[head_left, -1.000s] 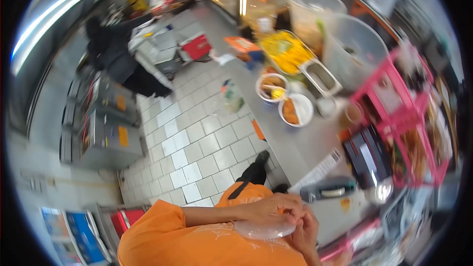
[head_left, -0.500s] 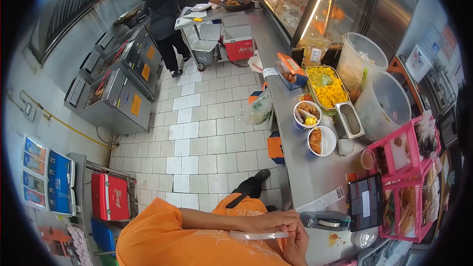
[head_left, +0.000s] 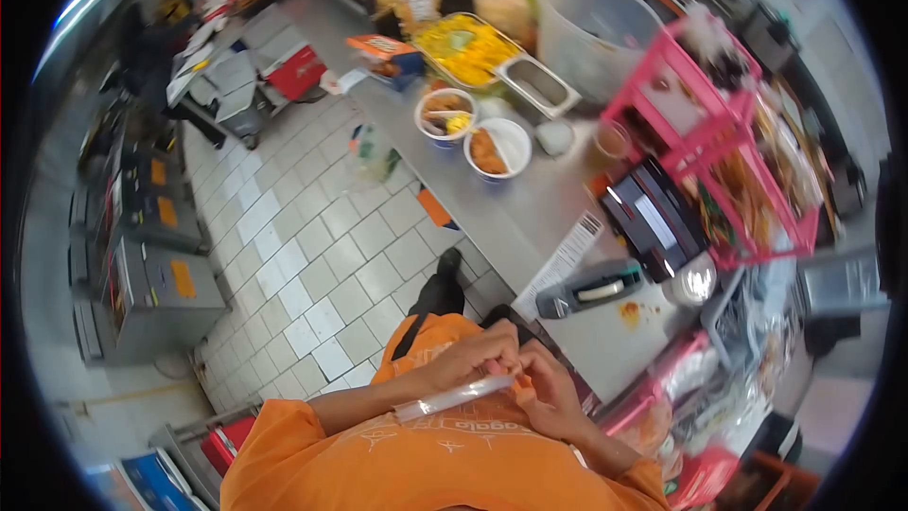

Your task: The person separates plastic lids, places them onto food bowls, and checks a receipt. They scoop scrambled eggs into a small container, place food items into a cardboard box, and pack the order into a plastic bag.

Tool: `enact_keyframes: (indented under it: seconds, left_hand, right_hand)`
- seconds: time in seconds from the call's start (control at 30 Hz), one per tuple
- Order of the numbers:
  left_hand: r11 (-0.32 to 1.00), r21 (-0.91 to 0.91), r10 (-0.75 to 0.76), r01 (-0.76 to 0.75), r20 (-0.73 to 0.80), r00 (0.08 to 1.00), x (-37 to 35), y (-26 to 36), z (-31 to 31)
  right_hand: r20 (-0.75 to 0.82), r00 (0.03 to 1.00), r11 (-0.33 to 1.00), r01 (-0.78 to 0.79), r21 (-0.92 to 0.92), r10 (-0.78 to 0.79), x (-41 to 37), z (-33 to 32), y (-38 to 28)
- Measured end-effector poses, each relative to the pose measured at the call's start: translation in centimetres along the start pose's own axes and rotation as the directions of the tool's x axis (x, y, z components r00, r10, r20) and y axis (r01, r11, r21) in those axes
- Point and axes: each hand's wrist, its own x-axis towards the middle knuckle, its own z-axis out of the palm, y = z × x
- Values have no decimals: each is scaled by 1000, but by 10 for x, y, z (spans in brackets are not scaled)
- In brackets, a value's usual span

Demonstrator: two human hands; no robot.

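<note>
In front of my chest, my left hand [head_left: 478, 357] and my right hand [head_left: 550, 396] meet with fingers pinched together. Between them is the end of a long, narrow clear plastic packet [head_left: 449, 400], whose other end slants down to the left across my orange shirt. Its contents are too blurred to name. On the steel counter [head_left: 492, 213] ahead are a bowl of rice and fried chicken [head_left: 497, 149] and a second filled bowl [head_left: 445, 116]. A tape dispenser [head_left: 588, 291] and a printed receipt [head_left: 560, 263] lie closer to me.
A tablet [head_left: 654, 218] leans by pink baskets [head_left: 705, 132] on the right. Behind the bowls stand a tray of yellow food [head_left: 468, 49], a small metal pan [head_left: 537, 85] and tall clear tubs [head_left: 601, 33]. Fryers [head_left: 165, 274] line the left; a blurred person [head_left: 156, 57] is at the back.
My view has swung to the right, showing more of the counter's near right side. Both hands stay together on the packet, which now tilts down to the left.
</note>
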Motion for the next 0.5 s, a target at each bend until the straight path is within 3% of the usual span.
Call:
enact_keyframes:
  seconds: [0.07,0.13,0.2,0.3,0.37,0.43,0.5]
  left_hand:
    - [1000,-7,-15,15,39,999,6,5,2]
    - [999,16,-43,41,105,994,11,12,3]
    - [997,46,-63,56,156,986,13,11,8]
    - [1000,-4,21,-20,114,993,17,3,17]
    - [993,-100,-40,63,214,976,23,2,13]
    - [977,-203,-16,60,212,977,27,-4,14]
    - [955,-294,18,42,198,980,31,-5,14]
  right_hand:
    - [-12,999,996,54,70,-53,-6,2,-1]
    - [-86,995,992,38,-124,-49,-14,5,-5]
    - [-167,983,989,55,-136,-77,-23,8,0]
    - [-289,948,985,95,-142,-133,-36,11,15]
    - [-340,926,982,124,-142,-167,-34,9,15]
    - [-390,920,997,64,46,-41,-32,14,7]
    - [-428,904,995,59,80,-19,-33,16,11]
